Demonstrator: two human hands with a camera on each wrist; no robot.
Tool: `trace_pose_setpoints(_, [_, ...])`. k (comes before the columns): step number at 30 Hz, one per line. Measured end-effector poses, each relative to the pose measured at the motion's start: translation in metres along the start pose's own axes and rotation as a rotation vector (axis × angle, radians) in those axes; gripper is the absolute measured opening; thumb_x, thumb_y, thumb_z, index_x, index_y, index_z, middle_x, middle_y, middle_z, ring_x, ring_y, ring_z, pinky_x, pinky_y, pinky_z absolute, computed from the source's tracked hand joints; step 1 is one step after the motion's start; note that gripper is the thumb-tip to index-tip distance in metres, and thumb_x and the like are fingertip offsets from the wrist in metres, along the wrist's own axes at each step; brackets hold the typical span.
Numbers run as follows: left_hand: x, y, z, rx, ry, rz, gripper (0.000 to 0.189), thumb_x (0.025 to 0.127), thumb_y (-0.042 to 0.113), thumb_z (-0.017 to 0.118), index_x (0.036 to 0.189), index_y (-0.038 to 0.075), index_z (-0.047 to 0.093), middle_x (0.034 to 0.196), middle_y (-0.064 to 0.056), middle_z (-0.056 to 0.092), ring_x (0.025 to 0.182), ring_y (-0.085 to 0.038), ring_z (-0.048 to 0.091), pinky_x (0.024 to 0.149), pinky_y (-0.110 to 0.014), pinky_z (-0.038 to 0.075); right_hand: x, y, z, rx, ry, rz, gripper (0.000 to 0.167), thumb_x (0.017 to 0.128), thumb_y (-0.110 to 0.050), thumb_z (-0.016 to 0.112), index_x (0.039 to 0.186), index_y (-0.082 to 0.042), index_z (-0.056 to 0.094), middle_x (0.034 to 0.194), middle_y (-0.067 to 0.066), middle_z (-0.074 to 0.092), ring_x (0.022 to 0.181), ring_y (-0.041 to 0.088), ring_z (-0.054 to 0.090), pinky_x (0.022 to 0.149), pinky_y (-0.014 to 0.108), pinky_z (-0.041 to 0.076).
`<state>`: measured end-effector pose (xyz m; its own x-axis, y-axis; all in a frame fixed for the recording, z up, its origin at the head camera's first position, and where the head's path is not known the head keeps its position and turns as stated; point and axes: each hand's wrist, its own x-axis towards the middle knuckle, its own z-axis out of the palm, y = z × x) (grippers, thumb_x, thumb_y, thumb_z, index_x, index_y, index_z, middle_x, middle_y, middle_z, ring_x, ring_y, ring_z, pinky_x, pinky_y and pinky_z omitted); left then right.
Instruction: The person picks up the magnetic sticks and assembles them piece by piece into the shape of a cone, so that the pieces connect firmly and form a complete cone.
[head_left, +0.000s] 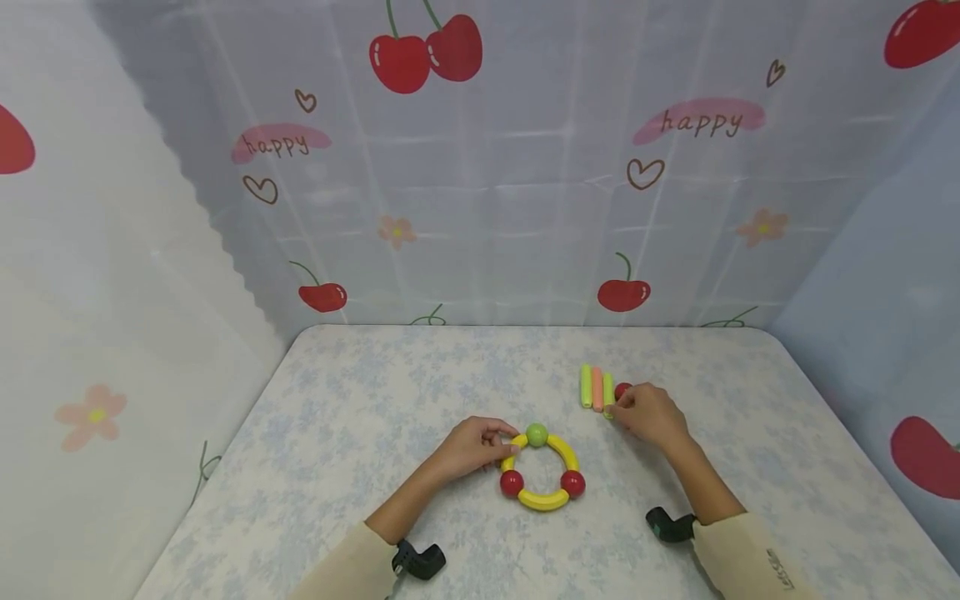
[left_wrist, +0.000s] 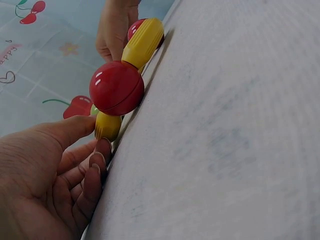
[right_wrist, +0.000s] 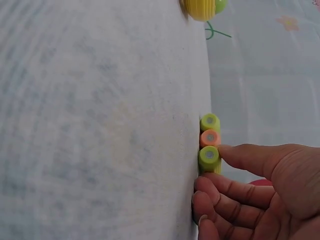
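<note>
A ring of yellow curved rods [head_left: 543, 501], two red balls [head_left: 573, 483] and a green ball [head_left: 537, 434] lies on the table. My left hand [head_left: 472, 447] pinches the ring's left yellow curved rod [left_wrist: 108, 126] between thumb and fingers, just beside a red ball [left_wrist: 116, 88]. Further back, two green sticks and one orange stick [head_left: 597, 389] lie side by side. My right hand [head_left: 654, 414] has its thumb and index finger on the rightmost green stick [right_wrist: 209, 157], pinching its near end. Partly hidden behind that hand is a loose red ball [head_left: 621, 389].
The table [head_left: 360, 400] has a pale floral cover. A curtain [head_left: 495, 200] printed with cherries and hearts stands along its back edge, with more fabric at both sides. Dark wrist devices [head_left: 420, 561] stick out from both sleeves.
</note>
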<state>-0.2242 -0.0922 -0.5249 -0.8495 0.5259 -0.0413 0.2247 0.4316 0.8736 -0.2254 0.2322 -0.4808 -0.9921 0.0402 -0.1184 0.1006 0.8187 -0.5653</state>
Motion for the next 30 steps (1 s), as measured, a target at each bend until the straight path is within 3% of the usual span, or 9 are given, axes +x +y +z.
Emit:
trace_pose_setpoints(12, [0.000, 0.001, 0.000, 0.001, 0.002, -0.009, 0.023, 0.094, 0.029, 0.075, 0.114, 0.017, 0.076, 0.071, 0.002, 0.067, 0.055, -0.013, 0.056, 0.052, -0.027, 0.049, 0.000, -0.004, 0.002, -0.002, -0.028, 0.064, 0.029, 0.093, -0.028, 0.073, 0.074, -0.007, 0.068, 0.059, 0.003, 0.055, 0.054, 0.018, 0.049, 0.049, 0.026, 0.037])
trace_pose_setpoints(20, [0.000, 0.000, 0.001, 0.011, -0.008, -0.007, 0.023, 0.095, 0.029, 0.074, 0.115, 0.017, 0.075, 0.070, 0.003, 0.067, 0.055, -0.012, 0.057, 0.052, -0.026, 0.050, 0.002, -0.001, 0.003, -0.003, -0.043, 0.059, 0.036, 0.093, -0.027, 0.072, 0.064, -0.009, 0.062, 0.055, 0.001, 0.050, 0.051, 0.016, 0.045, 0.048, 0.025, 0.034])
trace_pose_setpoints(25, [0.001, 0.000, 0.000, 0.010, -0.008, -0.012, 0.024, 0.095, 0.030, 0.074, 0.115, 0.017, 0.075, 0.071, 0.002, 0.068, 0.056, -0.013, 0.057, 0.053, -0.026, 0.050, -0.001, -0.002, -0.006, 0.006, -0.124, 0.038, 0.040, 0.092, -0.021, 0.069, 0.055, -0.008, 0.058, 0.050, -0.001, 0.047, 0.047, 0.013, 0.043, 0.048, 0.025, 0.034])
trace_pose_setpoints(30, [0.000, 0.001, -0.001, 0.008, -0.013, -0.004, 0.025, 0.095, 0.029, 0.075, 0.116, 0.015, 0.075, 0.071, 0.002, 0.067, 0.056, -0.013, 0.057, 0.052, -0.026, 0.050, -0.004, 0.000, -0.014, -0.013, -0.223, 0.039, 0.034, 0.089, -0.019, 0.072, 0.060, -0.006, 0.062, 0.053, 0.002, 0.054, 0.050, 0.014, 0.048, 0.048, 0.025, 0.040])
